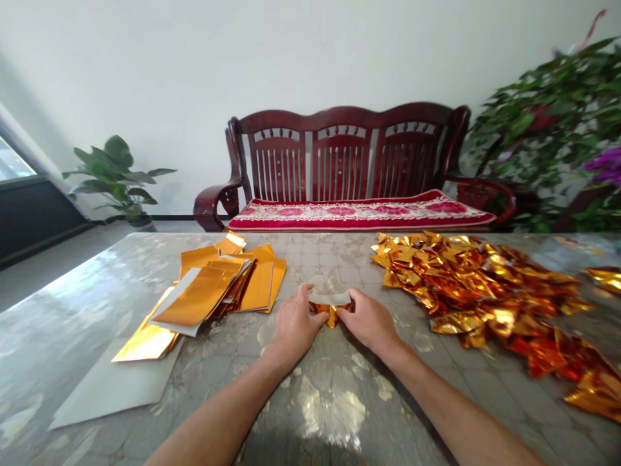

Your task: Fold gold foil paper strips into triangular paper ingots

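Near the middle of the table, my left hand [299, 318] and my right hand [369, 318] pinch opposite ends of one sheet of gold foil paper [332, 313]. The sheet is partly folded, with its pale backing [330, 298] curving up on the far side and shiny gold facing me. Both thumbs press on its near side; some fingers are hidden behind it. Left of my hands lies a loose stack of flat gold foil sheets [201, 294]. To the right spreads a large heap of folded gold foil pieces [451, 278].
A plain grey-white sheet [116, 378] lies under the stack's near end. The table [204, 401] has a glossy patterned cover. Clear plastic [572, 251] sits at the far right. Behind stands a dark wooden bench [342, 120] with a red patterned cushion [359, 212], between leafy plants.
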Available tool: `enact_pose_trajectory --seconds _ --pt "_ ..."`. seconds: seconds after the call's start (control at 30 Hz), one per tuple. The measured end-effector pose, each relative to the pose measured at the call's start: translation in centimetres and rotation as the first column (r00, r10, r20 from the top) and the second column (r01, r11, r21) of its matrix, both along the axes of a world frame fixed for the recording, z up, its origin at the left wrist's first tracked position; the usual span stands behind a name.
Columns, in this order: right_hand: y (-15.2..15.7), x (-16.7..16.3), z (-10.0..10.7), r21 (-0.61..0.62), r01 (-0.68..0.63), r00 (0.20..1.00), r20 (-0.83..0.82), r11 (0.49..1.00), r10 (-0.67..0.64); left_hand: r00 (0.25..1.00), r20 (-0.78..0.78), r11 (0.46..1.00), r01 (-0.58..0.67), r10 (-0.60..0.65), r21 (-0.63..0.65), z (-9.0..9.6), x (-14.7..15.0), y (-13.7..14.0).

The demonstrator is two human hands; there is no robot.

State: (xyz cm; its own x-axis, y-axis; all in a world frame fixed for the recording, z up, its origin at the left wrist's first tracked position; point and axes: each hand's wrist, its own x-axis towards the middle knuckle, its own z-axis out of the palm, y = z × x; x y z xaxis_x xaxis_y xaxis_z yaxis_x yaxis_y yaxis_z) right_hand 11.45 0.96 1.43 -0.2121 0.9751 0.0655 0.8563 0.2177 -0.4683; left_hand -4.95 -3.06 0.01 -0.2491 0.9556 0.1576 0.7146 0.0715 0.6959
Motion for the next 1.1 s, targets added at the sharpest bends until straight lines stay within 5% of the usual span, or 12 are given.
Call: enact_pose_trajectory --seconds 0.2,0.33,0.63,1.1 --pt "0.5 0.3 -0.6 0.093 -0.047 0.998 0.052 0.995 0.042 0.944 -0.327 0.976 0.111 -0.045 0.187 0.0 0.1 -0.3" --pt "0.5 0.4 -0.6 0.089 -0.053 0.997 0.064 0.995 0.048 0.855 -0.444 0.935 0.341 -0.266 0.097 -0.1 0.2 -0.5" --pt "0.7 0.8 -0.7 0.091 -0.065 0.997 0.040 0.994 0.061 0.750 -0.519 0.889 0.456 -0.409 -0.042 0.1 0.8 -2.0" --pt "1.4 1.2 -0.8 0.109 -0.114 0.993 -0.017 0.987 0.117 0.660 -0.596 0.845 0.531 -0.457 -0.059 0.5 0.6 -3.4"
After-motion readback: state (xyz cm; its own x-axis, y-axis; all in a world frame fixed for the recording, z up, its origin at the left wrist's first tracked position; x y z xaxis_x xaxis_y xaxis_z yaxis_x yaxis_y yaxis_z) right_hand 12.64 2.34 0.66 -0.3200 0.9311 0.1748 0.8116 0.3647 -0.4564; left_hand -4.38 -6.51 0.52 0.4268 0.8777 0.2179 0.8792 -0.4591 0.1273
